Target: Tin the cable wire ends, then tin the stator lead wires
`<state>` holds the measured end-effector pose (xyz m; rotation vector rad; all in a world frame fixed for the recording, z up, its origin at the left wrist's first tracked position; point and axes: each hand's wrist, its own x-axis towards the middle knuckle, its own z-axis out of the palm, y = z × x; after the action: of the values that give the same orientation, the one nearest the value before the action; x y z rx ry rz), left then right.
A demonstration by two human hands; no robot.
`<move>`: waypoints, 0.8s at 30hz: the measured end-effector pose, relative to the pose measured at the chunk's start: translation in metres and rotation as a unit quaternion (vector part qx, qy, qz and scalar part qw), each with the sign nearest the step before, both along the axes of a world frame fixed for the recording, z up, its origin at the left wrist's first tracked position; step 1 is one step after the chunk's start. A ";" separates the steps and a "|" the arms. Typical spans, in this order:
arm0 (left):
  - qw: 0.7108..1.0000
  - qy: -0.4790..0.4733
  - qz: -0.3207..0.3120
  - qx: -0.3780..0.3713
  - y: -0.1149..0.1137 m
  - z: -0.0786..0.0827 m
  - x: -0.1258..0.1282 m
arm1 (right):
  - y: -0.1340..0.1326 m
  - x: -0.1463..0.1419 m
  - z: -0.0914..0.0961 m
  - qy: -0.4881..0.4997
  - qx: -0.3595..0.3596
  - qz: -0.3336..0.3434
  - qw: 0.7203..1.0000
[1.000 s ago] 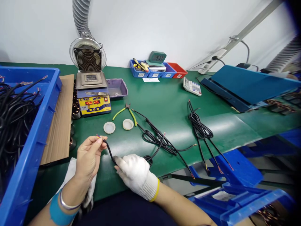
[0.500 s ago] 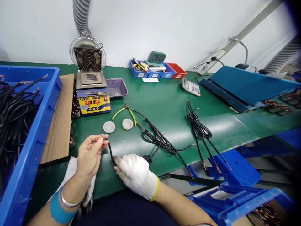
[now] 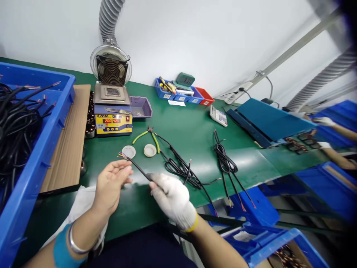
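A black cable (image 3: 138, 169) with stripped coloured wire ends runs straight between the two hands, just above the green bench (image 3: 195, 137). The gloved right hand (image 3: 173, 195) is closed around the cable's near part, pinching it between thumb and fingers. The bare left hand (image 3: 111, 182) lies open, palm up, fingers loosely spread; the cable's free end passes just past its fingertips, and whether they touch it cannot be told. Under the left wrist lies a white cloth (image 3: 80, 208).

Just beyond the cable's tip sit two small white caps (image 3: 139, 151), side by side. Past the right hand lies a loose bundle of black cables (image 3: 181, 167), and further to the right of it a second bundle (image 3: 225, 162) trails over the bench edge. Behind the caps rest green-handled cutters (image 3: 147, 133). Far to the left of the left hand a blue crate (image 3: 41, 145) holds many more black cables, with a cardboard sheet (image 3: 69, 145) beside it. Beyond the left hand stands a yellow-faced solder pot (image 3: 113, 115) with a fan (image 3: 111, 69) behind it. Farthest off are small parts bins (image 3: 184, 95) and a calculator (image 3: 218, 115).
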<state>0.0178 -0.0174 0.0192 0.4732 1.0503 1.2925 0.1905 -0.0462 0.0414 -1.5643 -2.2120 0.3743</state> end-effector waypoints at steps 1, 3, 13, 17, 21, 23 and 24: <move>0.999 0.014 -0.049 -0.009 -0.003 0.000 0.002 | 0.008 0.005 0.006 -0.013 -0.024 -0.011 1.000; 0.986 0.035 -0.164 -0.020 -0.009 -0.002 0.005 | 0.025 0.013 0.015 -0.048 -0.068 -0.018 0.996; 0.921 0.092 -0.376 0.038 -0.023 -0.015 0.008 | 0.080 0.008 0.035 -0.237 -0.187 0.009 0.953; 0.915 0.109 -0.385 0.042 -0.023 -0.014 0.008 | 0.085 0.000 0.045 -0.291 -0.185 0.019 0.939; 0.912 0.111 -0.391 0.048 -0.024 -0.011 0.008 | 0.085 -0.006 0.056 -0.324 -0.176 0.018 0.929; 0.910 0.113 -0.396 0.053 -0.026 -0.010 0.007 | 0.087 -0.006 0.065 -0.321 -0.159 0.018 0.933; 0.908 0.115 -0.399 0.055 -0.027 -0.010 0.007 | 0.091 -0.006 0.072 -0.316 -0.144 0.011 0.938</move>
<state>0.0248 -0.0441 0.0093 1.0367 0.8291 0.5653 0.1844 0.0444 0.1130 -2.0362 -2.7483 0.2250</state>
